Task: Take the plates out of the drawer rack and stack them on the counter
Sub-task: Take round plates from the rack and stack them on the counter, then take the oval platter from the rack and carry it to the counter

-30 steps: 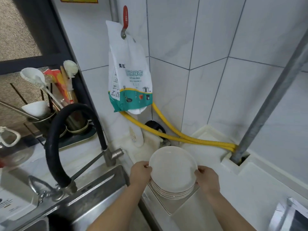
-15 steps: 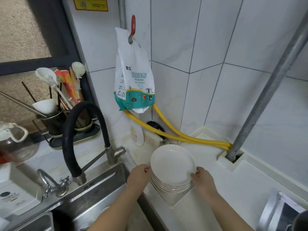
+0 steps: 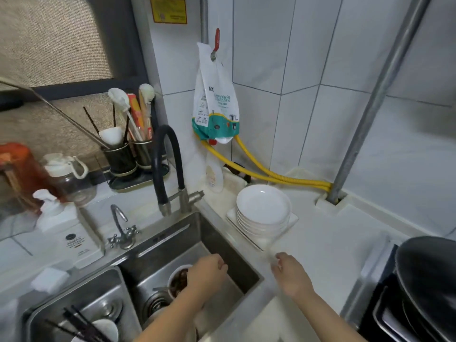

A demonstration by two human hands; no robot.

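Left of the sink stood two dark utensil holders, packed with brushes and chopsticks, and behind the sink rose one black faucet hose. Over the sink's basin we kept our left hand, its fingers curled loosely inward and holding nothing. Just right of the sink, over the counter, hung our right hand, fingers slack and slightly parted, also holding nothing. Both hands were clear of the stack of plates, which sat right of the sink and further back, on one square white plate lying on the counter.

We counted about six round plates in the stack by their rims, though the lower edges blurred together. Two yellow hoses ran along the wall behind it.

The risks, as we judged them: the stack leaned a little toward the sink, so one more plate set down off-centre could slide it. The square plate's corner reached near the counter's edge by the sink, and a passing forearm could knock it. Neither the drawer rack nor any remaining plates showed in view.
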